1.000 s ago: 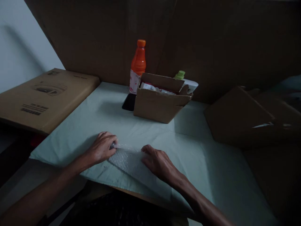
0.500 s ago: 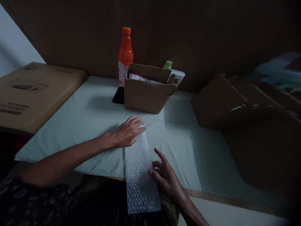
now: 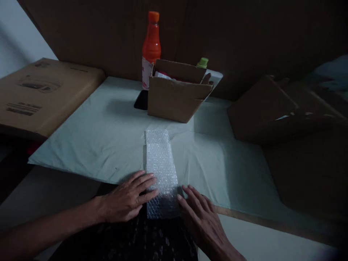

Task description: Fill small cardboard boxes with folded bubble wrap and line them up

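Bubble wrap (image 3: 160, 156): laid lengthwise over the front edge of the cloth-covered desk (image 3: 108, 132), near end extended above the lap.
Left hand (image 3: 129, 195): grip spread apart, fingertips rested on the wrap's left edge.
Right hand (image 3: 201, 217): grip spread apart, placed by the right edge; contact cannot be told.
Small cardboard box (image 3: 174, 101): open-topped, white and red contents partly seen.
Flat carton (image 3: 51, 96): printed, seen closed.
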Motion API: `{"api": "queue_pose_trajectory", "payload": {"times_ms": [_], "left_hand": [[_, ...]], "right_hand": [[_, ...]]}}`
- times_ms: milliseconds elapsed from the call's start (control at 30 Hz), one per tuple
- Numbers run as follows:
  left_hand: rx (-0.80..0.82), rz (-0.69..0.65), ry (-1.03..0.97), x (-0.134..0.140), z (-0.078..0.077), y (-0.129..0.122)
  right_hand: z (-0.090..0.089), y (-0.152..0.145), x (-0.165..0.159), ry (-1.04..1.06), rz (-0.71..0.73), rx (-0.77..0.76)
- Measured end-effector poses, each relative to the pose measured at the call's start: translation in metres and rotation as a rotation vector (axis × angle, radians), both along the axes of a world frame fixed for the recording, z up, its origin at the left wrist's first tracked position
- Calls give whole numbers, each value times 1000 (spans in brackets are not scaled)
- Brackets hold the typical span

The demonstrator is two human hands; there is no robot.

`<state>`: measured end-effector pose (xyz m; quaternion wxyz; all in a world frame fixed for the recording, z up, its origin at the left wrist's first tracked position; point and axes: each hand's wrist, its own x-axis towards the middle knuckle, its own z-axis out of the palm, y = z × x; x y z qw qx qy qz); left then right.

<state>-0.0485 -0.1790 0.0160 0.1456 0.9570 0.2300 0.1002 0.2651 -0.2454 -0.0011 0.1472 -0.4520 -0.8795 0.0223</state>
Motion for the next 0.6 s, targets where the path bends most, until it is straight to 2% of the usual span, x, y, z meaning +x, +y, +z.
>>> {"api": "queue_pose_trajectory", "payload": {"times_ms": [100, 167, 233, 333, 400, 500, 600], "left_hand": [[87, 27, 16, 4, -5, -5], [125, 59, -16, 8, -7, -7], [145, 109, -109, 11, -6, -9], [147, 196, -299, 20, 1, -8], [132, 253, -405, 28, 9, -7], [86, 365, -518, 41, 20, -7], [-41, 527, -588, 52, 23, -7]], "right_hand": [[-7, 4, -7, -50, 65, 8], [-6, 11, -14, 18, 111, 32], [0, 20, -19, 147, 124, 59], [18, 35, -24, 346, 62, 55], [33, 44, -24, 441, 33, -10], [52, 55, -25, 565, -21, -187], [57, 63, -22, 706, -170, -431]]}}
